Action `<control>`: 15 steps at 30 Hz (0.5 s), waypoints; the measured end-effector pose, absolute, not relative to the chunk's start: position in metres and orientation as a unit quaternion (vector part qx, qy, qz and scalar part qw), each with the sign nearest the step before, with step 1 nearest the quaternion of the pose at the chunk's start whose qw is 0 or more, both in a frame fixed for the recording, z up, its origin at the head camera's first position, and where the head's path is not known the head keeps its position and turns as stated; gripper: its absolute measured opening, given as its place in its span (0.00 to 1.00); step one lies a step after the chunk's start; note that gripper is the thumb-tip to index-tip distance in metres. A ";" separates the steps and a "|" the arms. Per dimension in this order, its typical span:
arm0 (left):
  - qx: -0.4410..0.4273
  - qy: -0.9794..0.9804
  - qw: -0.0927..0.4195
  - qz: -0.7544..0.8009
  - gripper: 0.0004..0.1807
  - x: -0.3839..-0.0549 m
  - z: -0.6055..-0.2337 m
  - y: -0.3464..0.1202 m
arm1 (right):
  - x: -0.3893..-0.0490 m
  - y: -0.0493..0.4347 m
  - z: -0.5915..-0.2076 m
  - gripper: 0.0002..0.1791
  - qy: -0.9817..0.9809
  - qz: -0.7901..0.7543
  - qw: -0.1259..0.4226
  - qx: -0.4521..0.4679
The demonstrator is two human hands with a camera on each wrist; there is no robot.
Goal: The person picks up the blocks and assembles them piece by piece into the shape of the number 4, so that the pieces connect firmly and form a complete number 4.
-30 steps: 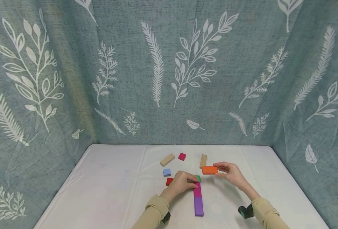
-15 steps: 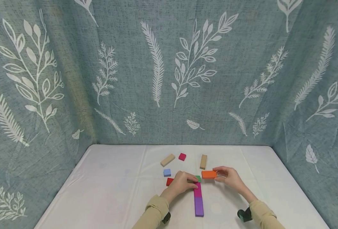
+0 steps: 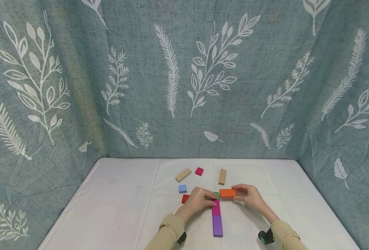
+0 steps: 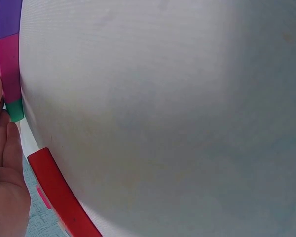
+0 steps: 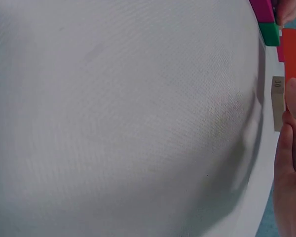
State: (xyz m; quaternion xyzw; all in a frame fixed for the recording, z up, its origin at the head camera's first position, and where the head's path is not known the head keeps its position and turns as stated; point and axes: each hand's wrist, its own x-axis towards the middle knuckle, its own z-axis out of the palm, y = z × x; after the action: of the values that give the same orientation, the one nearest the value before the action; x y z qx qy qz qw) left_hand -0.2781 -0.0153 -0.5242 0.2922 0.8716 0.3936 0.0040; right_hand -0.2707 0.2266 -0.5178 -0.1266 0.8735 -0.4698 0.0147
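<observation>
On the white table, a purple block [image 3: 217, 226] and a magenta block [image 3: 216, 209] lie end to end in a row. At the row's far end is a green block [image 3: 216, 195], partly covered by fingers. My left hand [image 3: 198, 201] holds the green block there, its thumb touching the magenta one. Just right of the green block is an orange block [image 3: 227, 193], pinched at its right end between my right thumb and fingers. That right hand [image 3: 250, 198] also shows in the right wrist view, where the orange block stands above the table.
A red block [image 3: 185, 199], partly hidden, lies left of my left hand, with a blue block [image 3: 182, 189] behind it. Farther back are a wooden block [image 3: 183, 175], a crimson block [image 3: 199, 171] and a second wooden block [image 3: 222, 177]. A patterned curtain [image 3: 184, 86] surrounds the table's back and sides.
My right hand has brought the orange block nearer to me and slightly left, down beside the green block. My left hand has stayed in place.
</observation>
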 end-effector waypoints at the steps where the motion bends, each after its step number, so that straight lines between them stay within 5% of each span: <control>1: 0.291 0.872 0.004 0.393 0.13 -0.278 -0.524 -0.015 | -0.271 0.226 -0.519 0.19 0.874 -0.471 0.014 -0.123; 15: 0.281 0.877 0.014 0.389 0.13 -0.276 -0.522 -0.016 | -0.273 0.223 -0.527 0.19 0.877 -0.471 0.018 -0.090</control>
State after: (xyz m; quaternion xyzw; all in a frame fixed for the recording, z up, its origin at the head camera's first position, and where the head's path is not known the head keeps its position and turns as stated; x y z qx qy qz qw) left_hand -0.2757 -0.0157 -0.5220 0.2815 0.8770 0.3891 0.0143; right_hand -0.2725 0.2234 -0.5273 -0.0904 0.8774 -0.4708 0.0182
